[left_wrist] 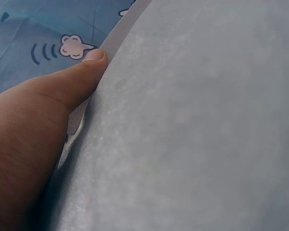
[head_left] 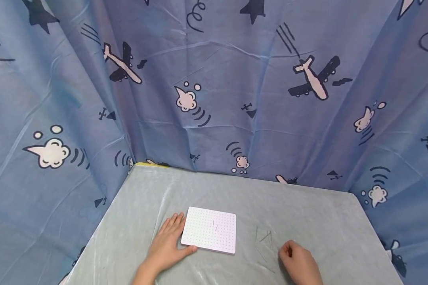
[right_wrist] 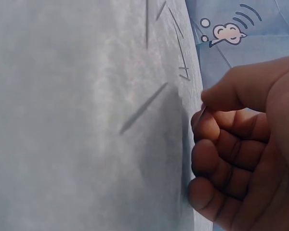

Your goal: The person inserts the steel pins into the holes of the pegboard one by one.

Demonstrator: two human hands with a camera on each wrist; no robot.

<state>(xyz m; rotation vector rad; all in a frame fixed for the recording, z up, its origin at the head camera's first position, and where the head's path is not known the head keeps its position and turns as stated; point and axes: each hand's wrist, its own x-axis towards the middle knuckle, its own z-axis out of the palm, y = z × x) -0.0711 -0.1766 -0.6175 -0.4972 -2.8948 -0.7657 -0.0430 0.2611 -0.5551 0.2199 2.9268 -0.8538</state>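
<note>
A white board [head_left: 199, 231] with a grid of small dots lies flat on the table, two thin metal pins [head_left: 216, 227] showing near its middle. My left hand [head_left: 165, 246] rests at the board's left side, fingers straight and thumb against the near edge; in the left wrist view the thumb [left_wrist: 94, 65] touches the board's side. To the right of the board, my right hand [head_left: 300, 261] is close over the table. Its thumb and index finger pinch a thin metal pin [right_wrist: 200, 118], with the other fingers curled in.
Several loose thin pins [head_left: 256, 234] lie scattered on the grey table cover [head_left: 271, 206] between the board and my right hand. One pin [right_wrist: 144, 108] lies close to the right fingers. A blue patterned curtain [head_left: 217, 99] surrounds the table's back and sides.
</note>
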